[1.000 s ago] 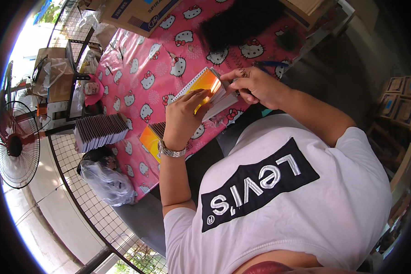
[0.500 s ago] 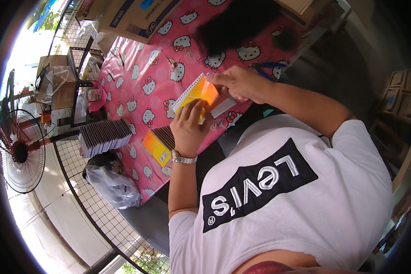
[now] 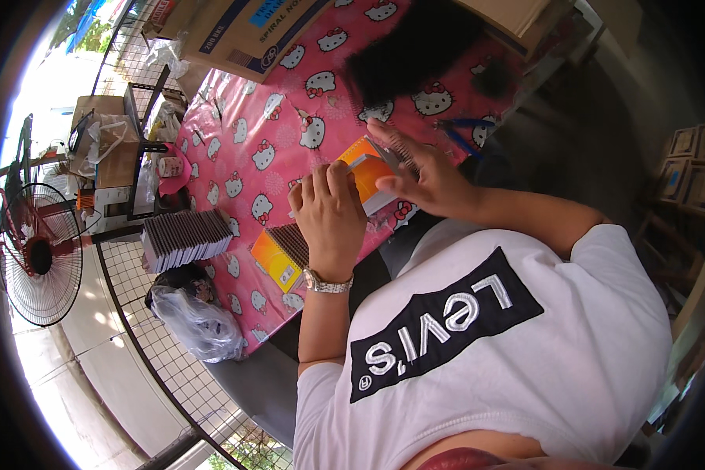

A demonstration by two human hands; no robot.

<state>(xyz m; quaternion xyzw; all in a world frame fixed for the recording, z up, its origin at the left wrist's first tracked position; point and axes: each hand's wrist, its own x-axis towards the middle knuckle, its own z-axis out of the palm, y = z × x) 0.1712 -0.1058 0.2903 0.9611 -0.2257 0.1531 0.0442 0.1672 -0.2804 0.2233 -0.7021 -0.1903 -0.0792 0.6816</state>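
Observation:
An orange and yellow spiral notebook (image 3: 374, 178) is at the table's near edge, between my two hands. The curled fingers of my left hand (image 3: 329, 211) close over its left side and hide that part. My right hand (image 3: 429, 174) is at its right end, thumb and fingers spread apart, beside a row of dark coil binding (image 3: 399, 149). Close to my left wrist lies a stack of yellow-orange notebooks (image 3: 278, 254) with dark spirals. Further left stands a larger row of dark-spined notebooks (image 3: 184, 239).
A pink patterned cloth covers the table (image 3: 247, 184). At the back lie a black heap (image 3: 415, 55) and a cardboard box (image 3: 247, 35). Blue-handled pliers (image 3: 466, 133) rest to the right. A plastic bag (image 3: 200, 321) sits at the near left corner; a fan (image 3: 39, 254) stands beyond.
My right hand has let go of the spiral notebook and opened. My left hand has turned, knuckles upward, and its white-edged notebook no longer shows plainly.

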